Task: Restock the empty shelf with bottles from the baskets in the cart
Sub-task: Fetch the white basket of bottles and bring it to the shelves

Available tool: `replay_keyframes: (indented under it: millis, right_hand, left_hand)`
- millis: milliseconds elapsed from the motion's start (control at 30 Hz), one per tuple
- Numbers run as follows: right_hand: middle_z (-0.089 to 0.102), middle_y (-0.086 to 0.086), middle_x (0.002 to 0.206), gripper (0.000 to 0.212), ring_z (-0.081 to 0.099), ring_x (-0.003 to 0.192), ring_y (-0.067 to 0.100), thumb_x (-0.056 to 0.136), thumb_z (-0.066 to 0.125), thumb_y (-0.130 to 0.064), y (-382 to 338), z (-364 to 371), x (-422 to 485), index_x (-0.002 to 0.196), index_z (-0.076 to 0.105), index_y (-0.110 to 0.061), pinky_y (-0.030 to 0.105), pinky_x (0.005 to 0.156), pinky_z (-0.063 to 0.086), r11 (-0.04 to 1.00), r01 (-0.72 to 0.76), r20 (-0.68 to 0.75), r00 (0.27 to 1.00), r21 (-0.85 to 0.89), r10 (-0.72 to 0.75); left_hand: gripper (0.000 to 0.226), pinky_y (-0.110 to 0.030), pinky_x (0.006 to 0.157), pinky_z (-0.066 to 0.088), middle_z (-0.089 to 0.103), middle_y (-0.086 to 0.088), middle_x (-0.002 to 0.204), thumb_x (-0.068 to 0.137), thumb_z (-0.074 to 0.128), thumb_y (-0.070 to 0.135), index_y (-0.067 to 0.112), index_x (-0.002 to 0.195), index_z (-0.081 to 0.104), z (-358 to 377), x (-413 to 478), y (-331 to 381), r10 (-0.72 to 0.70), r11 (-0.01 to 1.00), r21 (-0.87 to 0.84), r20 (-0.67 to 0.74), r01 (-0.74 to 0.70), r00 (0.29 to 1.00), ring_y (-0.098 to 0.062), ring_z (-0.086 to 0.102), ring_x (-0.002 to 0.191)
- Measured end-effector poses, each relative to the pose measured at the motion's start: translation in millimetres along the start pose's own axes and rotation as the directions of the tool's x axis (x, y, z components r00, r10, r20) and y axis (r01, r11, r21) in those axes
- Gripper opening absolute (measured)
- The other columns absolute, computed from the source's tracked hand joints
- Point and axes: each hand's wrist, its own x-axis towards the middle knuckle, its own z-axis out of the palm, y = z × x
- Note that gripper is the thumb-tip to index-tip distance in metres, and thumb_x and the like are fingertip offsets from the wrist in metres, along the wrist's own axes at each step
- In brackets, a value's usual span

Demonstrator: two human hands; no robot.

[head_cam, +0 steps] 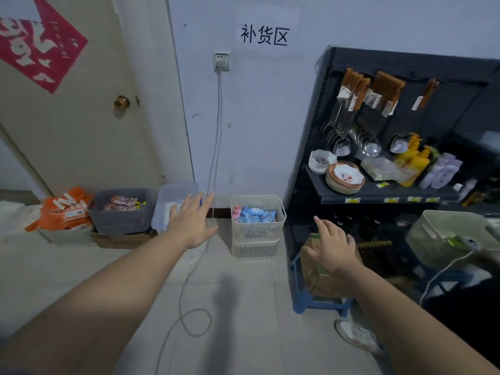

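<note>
Both your arms reach forward over a pale tiled floor. Your left hand (192,220) is spread flat with straight fingers and holds nothing. Your right hand (334,250) is loosely open with relaxed fingers and is also empty. No bottle is being carried, so the restocking appears to be at its start or between trips. The lower shelf levels are too dark to tell which shelf is the empty one.

Nearest, at your right edge, a pale rectangular plastic basket (433,228) holds a green-and-white packet. No bottles show in it, and it is unclear whether it sits in a cart. Under your right hand, a brown cardboard box (316,280) stands on a blue plastic stool (300,299).

Farther off, a white perforated plastic basket (255,231), stacked on another, holds blue and pink packets. Left of it along the wall are a clear plastic bin (167,209) with unclear contents, a grey bin (119,220) with pink packets, and heaped orange packets (65,209).

Farthest right, a dark metal shelf unit (378,197) carries stacked patterned plates (345,180), yellow pump bottles (414,158) and lilac bottles (443,171).
</note>
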Motion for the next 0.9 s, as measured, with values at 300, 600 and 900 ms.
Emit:
replay_keyframes:
  millis: [300, 600, 900]
  right_hand:
    - [0.022, -0.002, 0.16, 0.078, 0.019, 0.148, 0.021, 0.093, 0.052, -0.052, -5.2, 0.3, 97.7, 0.156, 0.012, -0.03, 0.053, 0.12, 0.012, 0.997, -0.039, -0.088, 0.995, 0.059, 0.044]
    - [0.02, -0.002, 0.16, 0.08, 0.018, 0.148, 0.021, 0.093, 0.051, -0.055, 26.5, 29.5, 242.4, 0.156, 0.008, -0.032, 0.052, 0.119, 0.013, 0.999, -0.01, -0.005, 1.0, 0.052, 0.01]
    - [0.018, -0.001, 0.161, 0.08, 0.017, 0.147, 0.022, 0.092, 0.049, -0.056, 68.3, 29.3, 414.8, 0.157, 0.009, -0.029, 0.053, 0.12, 0.013, 0.991, 0.132, 0.12, 0.984, 0.026, -0.134]
  left_hand:
    - [0.087, -0.056, 0.118, 0.009, -0.008, 0.0, 0.164, 0.092, 0.047, 0.058, 0.035, 0.154, -0.009, 22.2, 103.7, -9.7, 0.069, 0.997, 0.023, 0.046, -0.07, 0.997, -0.026, -0.005, 0.151]
    - [0.085, -0.056, 0.119, 0.01, -0.003, 0.001, 0.164, 0.091, 0.047, 0.057, 0.034, 0.155, -0.005, 51.4, 226.4, 0.1, 0.004, 1.0, 0.012, 0.044, -0.004, 0.999, -0.026, -0.001, 0.151]
    - [0.087, -0.053, 0.115, 0.022, 0.005, -0.001, 0.163, 0.088, 0.048, 0.056, 0.029, 0.156, 0.002, 76.7, 351.0, 45.7, -0.156, 0.988, -0.006, 0.08, 0.157, 0.984, -0.026, 0.011, 0.148]
